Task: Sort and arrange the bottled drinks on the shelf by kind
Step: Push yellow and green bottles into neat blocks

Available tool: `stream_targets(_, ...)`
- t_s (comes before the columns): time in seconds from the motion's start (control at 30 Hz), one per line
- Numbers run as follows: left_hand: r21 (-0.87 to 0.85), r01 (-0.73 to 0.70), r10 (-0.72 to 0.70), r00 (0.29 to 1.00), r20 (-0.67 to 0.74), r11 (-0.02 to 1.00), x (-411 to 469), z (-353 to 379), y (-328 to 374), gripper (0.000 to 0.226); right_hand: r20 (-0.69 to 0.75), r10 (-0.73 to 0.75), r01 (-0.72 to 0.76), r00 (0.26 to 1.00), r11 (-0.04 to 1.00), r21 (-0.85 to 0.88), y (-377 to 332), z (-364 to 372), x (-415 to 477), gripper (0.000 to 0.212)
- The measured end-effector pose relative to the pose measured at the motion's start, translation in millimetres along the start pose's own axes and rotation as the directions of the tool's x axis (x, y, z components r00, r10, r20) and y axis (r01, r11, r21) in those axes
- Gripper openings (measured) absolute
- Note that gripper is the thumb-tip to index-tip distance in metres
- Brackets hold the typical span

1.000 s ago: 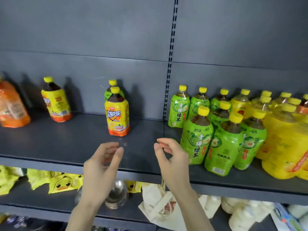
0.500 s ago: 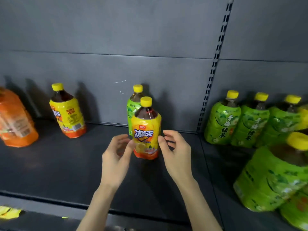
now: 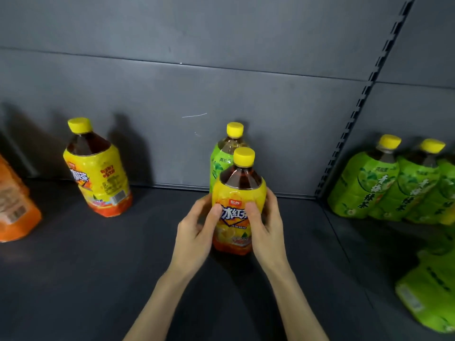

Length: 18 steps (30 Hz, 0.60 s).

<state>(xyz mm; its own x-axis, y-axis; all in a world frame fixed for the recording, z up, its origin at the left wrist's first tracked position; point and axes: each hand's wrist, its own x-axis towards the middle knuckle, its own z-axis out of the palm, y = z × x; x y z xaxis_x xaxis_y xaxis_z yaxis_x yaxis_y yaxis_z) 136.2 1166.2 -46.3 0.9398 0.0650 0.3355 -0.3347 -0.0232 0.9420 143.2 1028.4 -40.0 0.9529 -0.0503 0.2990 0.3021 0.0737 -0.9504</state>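
Gripping the yellow iced-tea bottle (image 3: pixel 237 193) between left hand (image 3: pixel 197 232) and right hand (image 3: pixel 267 230), fingers (image 3: pixel 205 207) curled round its label, we lift it upright (sparing the green bottle (image 3: pixel 221 161) behind).

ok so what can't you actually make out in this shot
All in the head view:
The green-label bottle: lower body hidden behind the yellow-label bottle.
The orange pack: cut off by the left edge, print blurred.
The green bottle at lower right: blurred, cut by the right edge.
The left hand and right hand: fingertips hidden behind the yellow-label bottle.
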Motion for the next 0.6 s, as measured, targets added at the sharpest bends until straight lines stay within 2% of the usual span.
stream_targets(0.1, 0.009, -0.016, 0.016, 1.000, 0.007, 1.000, -1, -35, -2, 0.032, -0.031, -0.019, 0.020, 0.999, 1.000, 0.011, 3, 35, -6, 0.043)
stream_targets(0.23, 0.020, -0.015, 0.015, 1.000, 0.015, 1.000, -2, -89, -2, 0.034, -0.076, -0.040, 0.040, 0.996, 0.999, 0.006, 9, 92, -14, 0.050)
stream_targets(0.33, 0.046, -0.020, 0.021, 0.999, -0.028, 0.999, -6, -126, -5, 0.032, -0.081, -0.046, 0.044, 0.996, 0.999, -0.021, 11, 127, -20, 0.052)
stream_targets(0.47, 0.155, 0.009, 0.034, 0.962, -0.272, 0.988, -3, -170, -7, 0.039, -0.144, -0.042, 0.037, 0.989, 0.999, -0.036, 15, 152, -23, 0.060)
stream_targets(0.6, 0.309, 0.145, 0.005, 0.899, -0.438, 0.940, 26, -206, -15, 0.079, -0.173, -0.042, 0.039, 0.984, 0.999, -0.018, 14, 158, -25, 0.058)
